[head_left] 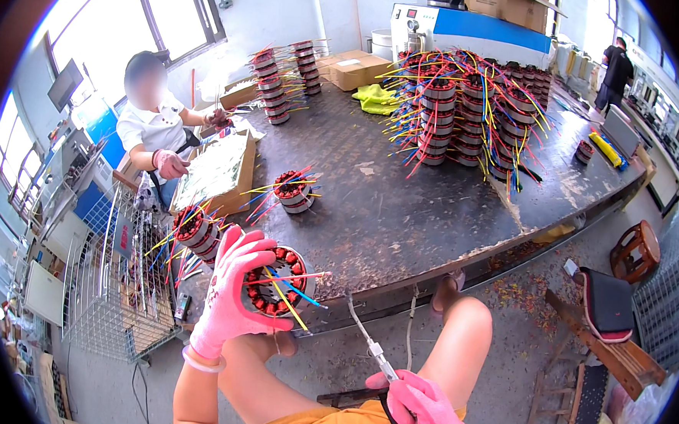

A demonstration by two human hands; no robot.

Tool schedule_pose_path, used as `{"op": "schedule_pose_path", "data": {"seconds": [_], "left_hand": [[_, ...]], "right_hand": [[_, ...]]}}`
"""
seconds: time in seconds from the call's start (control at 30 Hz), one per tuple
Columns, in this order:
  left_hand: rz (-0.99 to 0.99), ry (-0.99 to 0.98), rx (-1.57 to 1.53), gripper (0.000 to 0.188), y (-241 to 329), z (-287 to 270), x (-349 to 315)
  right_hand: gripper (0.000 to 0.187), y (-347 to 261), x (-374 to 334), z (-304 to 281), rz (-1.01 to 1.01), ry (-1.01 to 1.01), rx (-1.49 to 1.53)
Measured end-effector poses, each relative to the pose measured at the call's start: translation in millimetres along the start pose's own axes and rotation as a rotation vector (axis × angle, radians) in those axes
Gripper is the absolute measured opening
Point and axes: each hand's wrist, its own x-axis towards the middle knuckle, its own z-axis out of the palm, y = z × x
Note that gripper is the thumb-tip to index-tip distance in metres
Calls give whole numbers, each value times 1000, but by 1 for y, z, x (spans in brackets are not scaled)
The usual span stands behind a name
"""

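Observation:
My left hand (228, 291), in a pink glove, is closed around the side of a motor stator (309, 289), a metal ring with red windings. Its open face is turned up toward me, and red, yellow and blue wires stick out of it. Low over my lap, my right hand (427, 408), also gloved in pink, grips a slim silver tool (382, 360) joined to a grey hose. The tool's lower part is hidden in the fingers. Beyond my left hand, on the table, are a small stack of stators (194, 231) and another stator stack (294, 196) with splayed wires.
The dark worn table (356, 190) carries tall wired stator stacks (436, 132) and a yellow cloth (374, 99). Across it, a co-worker (152, 118) reaches over an open carton (242, 172). A wire rack (121, 277) stands left. Stools (635, 250) and wire scraps lie right.

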Motion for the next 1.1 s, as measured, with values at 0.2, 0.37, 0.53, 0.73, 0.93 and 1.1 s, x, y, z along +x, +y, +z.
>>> {"op": "schedule_pose_path", "data": {"seconds": [0.2, 0.37, 0.53, 0.73, 0.93, 1.1], "left_hand": [[4, -4, -24, 88, 0, 2, 0], [157, 88, 321, 77, 7, -2, 5], [232, 121, 475, 68, 4, -7, 3], [222, 104, 528, 61, 4, -9, -1], [234, 114, 526, 59, 5, -9, 3], [238, 124, 529, 57, 7, -9, 4]], "right_hand": [[41, -2, -1, -3, 8, 0, -31], [43, -3, -3, -2, 5, -20, -34], [42, -10, -4, 3, 28, -42, -34], [41, -7, -1, 3, 26, -39, -51], [41, -6, 0, 2, 35, -35, -52], [40, -8, 1, 2, 39, -37, -63]]}}
